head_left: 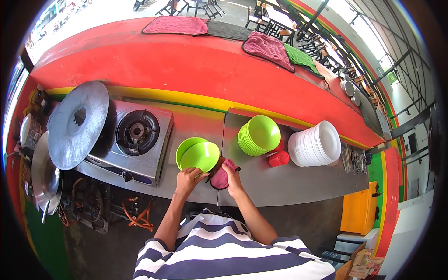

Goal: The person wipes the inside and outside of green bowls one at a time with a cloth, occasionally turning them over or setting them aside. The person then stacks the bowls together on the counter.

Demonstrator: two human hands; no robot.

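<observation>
My left hand (189, 179) grips the near rim of a lime-green bowl (201, 159), which is tilted with its inside facing up. Behind it, partly covered, is another green bowl (185, 145); whether the two touch I cannot tell. A folded pink cloth with a dark edge (219, 179) is bunched in my right hand (232, 179), just right of the bowl. Farther right, a leaning stack of green bowls (259, 135) stands on the steel counter (275, 184). Beside that is a stack of white bowls (315, 143).
On the left sits a gas stove (137, 133) with a large metal disc (78, 125) leaning over it. Red cups (279, 158) lie between the bowl stacks, and cutlery (354, 159) is at the right end. A red ledge (186, 60) with cloths runs along the back.
</observation>
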